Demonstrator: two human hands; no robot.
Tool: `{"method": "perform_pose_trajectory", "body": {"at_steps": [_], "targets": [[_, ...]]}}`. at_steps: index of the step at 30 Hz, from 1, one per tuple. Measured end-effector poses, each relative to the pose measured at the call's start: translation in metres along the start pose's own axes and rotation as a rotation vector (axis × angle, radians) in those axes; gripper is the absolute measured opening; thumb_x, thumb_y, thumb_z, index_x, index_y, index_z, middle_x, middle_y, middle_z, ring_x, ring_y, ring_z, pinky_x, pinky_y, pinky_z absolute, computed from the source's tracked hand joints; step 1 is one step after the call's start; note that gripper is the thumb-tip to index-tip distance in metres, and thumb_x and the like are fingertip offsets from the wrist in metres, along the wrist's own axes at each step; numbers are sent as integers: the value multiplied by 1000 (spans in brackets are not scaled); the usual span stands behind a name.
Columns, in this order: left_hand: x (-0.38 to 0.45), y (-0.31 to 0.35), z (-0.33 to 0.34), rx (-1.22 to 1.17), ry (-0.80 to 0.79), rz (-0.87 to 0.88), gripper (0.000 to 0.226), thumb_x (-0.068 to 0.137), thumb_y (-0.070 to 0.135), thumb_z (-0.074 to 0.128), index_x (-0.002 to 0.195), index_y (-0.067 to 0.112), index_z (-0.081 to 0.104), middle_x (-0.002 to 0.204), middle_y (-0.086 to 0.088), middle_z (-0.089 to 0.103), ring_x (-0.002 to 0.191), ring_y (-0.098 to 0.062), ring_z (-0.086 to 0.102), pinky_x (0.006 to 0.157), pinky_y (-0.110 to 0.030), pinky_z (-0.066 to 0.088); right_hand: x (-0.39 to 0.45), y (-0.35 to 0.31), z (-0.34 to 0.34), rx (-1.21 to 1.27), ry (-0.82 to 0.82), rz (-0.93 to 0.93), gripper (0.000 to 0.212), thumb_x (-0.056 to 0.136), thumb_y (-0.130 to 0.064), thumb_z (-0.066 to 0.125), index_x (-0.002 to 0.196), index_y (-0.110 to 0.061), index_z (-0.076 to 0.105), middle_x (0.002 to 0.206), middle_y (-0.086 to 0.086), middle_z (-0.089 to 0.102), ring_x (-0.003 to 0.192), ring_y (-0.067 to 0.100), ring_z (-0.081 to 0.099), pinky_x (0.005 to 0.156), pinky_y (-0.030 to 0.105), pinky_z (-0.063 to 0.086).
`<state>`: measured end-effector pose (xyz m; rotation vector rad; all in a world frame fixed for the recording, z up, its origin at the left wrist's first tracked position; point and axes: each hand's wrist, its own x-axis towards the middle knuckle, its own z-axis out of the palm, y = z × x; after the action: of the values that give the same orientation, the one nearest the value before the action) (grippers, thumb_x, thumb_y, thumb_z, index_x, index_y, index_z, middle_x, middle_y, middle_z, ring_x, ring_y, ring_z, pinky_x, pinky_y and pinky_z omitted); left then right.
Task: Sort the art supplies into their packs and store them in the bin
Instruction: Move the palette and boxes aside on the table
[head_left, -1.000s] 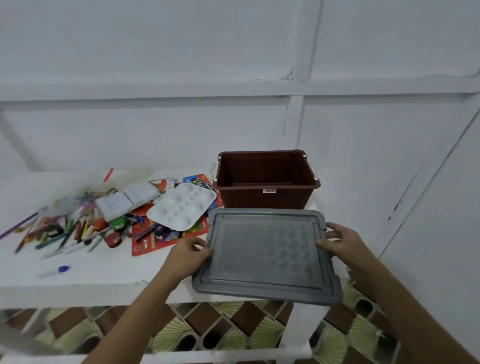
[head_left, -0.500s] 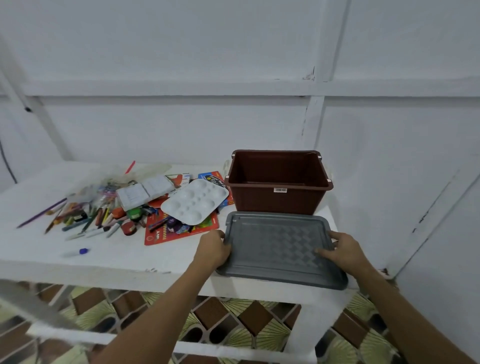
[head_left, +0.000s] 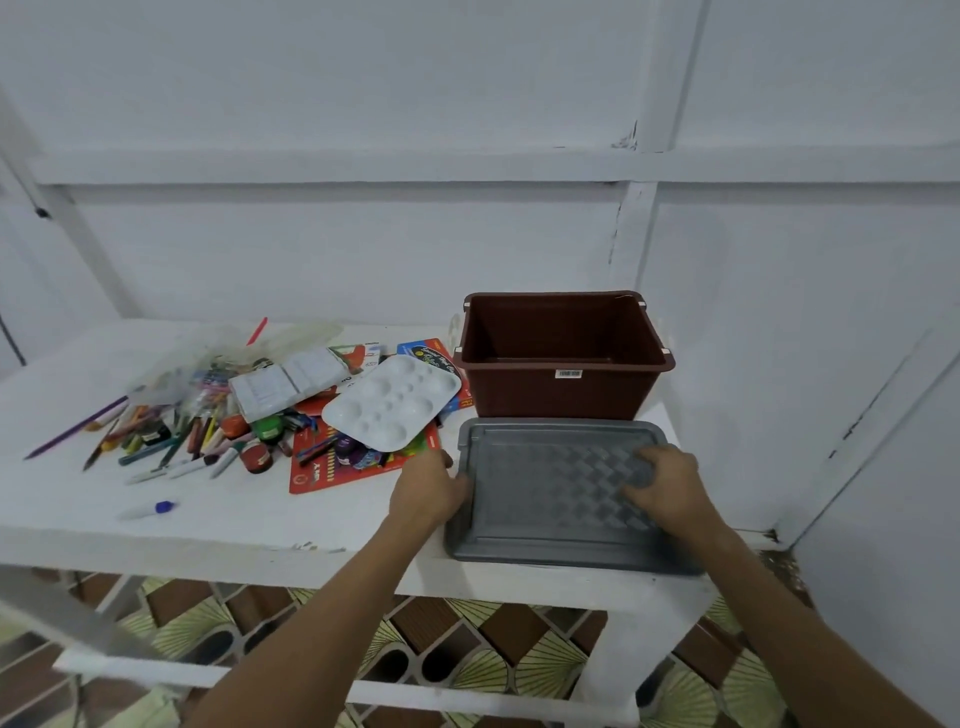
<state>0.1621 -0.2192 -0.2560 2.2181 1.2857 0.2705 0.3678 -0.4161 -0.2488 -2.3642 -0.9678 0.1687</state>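
Note:
An empty brown bin (head_left: 558, 395) stands at the back right of the white table (head_left: 234, 525). Its grey lid (head_left: 550, 488) lies flat in front of it, the near edge overhanging the table's front. My left hand (head_left: 426, 488) holds the lid's left edge with curled fingers. My right hand (head_left: 670, 488) rests on top of the lid near its right side. Left of the bin lie a white paint palette (head_left: 392, 402), a red card pack (head_left: 322, 475), a white box pack (head_left: 291, 382) and a heap of several loose pens and crayons (head_left: 171, 436).
A blue-capped marker (head_left: 148, 510) lies alone near the table's front. A crumpled clear plastic bag (head_left: 208, 353) sits behind the heap. White walls close in behind and to the right. Patterned floor tiles (head_left: 467, 649) show under the table.
The lid, held in the air a second ago, has come down onto the table in front of the bin. My right hand has shifted from its right edge onto its top.

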Motion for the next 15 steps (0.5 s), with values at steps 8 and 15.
{"method": "perform_pose_trajectory", "body": {"at_steps": [8, 15], "targets": [[35, -24, -63, -66, 141, -2, 39, 85, 32, 63, 117, 11, 64, 111, -7, 67, 92, -19, 61, 77, -25, 45, 20, -94, 41, 223, -102, -136, 57, 77, -21, 76, 128, -5, 56, 123, 8, 55, 114, 21, 53, 100, 28, 42], [76, -81, -116, -38, 221, 5, 43, 83, 28, 62, 122, 9, 61, 120, -12, 62, 104, -25, 59, 87, -30, 45, 43, -182, 101, 341, -234, -106, 57, 80, -30, 72, 130, -11, 54, 122, 3, 58, 92, 7, 56, 71, 19, 45]]}}
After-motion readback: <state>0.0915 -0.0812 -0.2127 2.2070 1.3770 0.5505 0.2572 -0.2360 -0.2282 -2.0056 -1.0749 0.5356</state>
